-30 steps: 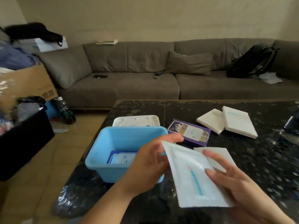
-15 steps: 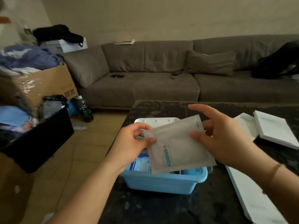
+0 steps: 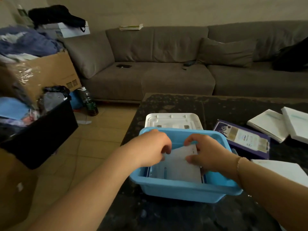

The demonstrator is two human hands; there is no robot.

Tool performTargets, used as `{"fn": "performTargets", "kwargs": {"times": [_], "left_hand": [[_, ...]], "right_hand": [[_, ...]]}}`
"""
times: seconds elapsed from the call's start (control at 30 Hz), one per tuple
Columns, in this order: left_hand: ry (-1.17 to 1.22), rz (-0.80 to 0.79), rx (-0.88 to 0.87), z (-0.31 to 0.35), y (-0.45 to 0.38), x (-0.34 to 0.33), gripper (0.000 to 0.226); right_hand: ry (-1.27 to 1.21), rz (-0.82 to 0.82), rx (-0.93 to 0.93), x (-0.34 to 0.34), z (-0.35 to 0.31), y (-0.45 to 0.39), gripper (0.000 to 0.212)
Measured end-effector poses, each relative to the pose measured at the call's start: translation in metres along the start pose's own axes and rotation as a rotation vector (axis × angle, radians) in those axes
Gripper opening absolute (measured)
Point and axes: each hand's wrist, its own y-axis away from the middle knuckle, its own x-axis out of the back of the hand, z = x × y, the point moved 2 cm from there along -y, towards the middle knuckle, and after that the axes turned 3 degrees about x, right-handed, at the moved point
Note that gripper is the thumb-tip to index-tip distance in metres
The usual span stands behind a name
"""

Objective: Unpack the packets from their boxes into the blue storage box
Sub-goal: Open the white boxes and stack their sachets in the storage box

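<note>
Now | white packet [image 3: 179, 164], held above a moment ago, sits down inside blue storage box [image 3: 183, 189] | left hand [image 3: 150, 147] and right hand [image 3: 208, 152] both pinch it | release next

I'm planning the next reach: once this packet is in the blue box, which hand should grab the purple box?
Probably the right hand. The purple box lies just right of the blue storage box, on that hand's side; the left hand would have to cross over.

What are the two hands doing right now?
Left hand: holds the white packet in the blue box.
Right hand: pinches the same packet.
</note>
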Motion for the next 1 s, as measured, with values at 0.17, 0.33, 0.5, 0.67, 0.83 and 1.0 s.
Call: {"fn": "performTargets", "kwargs": {"times": [0.17,0.33,0.5,0.67,0.83,1.0], "left_hand": [[-0.197,-0.359,0.018,0.005,-0.003,-0.009,0.045],[-0.231,-0.407,0.062,0.013,-0.005,-0.016,0.042],[-0.242,-0.432,0.114,0.017,-0.002,-0.017,0.036],[-0.233,-0.412,0.105,0.027,-0.004,-0.02,0.034],[-0.314,-0.355,0.115,0.036,-0.003,-0.025,0.023],[-0.398,-0.054,0.108,0.066,0.005,-0.008,0.013]], "right_hand": [[0.206,-0.074,-0.023,-0.014,0.003,-0.012,0.043],[0.486,-0.193,0.024,-0.021,0.003,-0.012,0.068],[0.692,-0.229,0.079,-0.017,0.003,-0.004,0.054],[0.742,-0.355,0.106,-0.024,0.002,-0.004,0.043],[0.692,-0.38,0.096,-0.025,0.002,-0.008,0.034],[0.645,-0.14,0.224,-0.006,-0.003,0.013,0.03]]}}
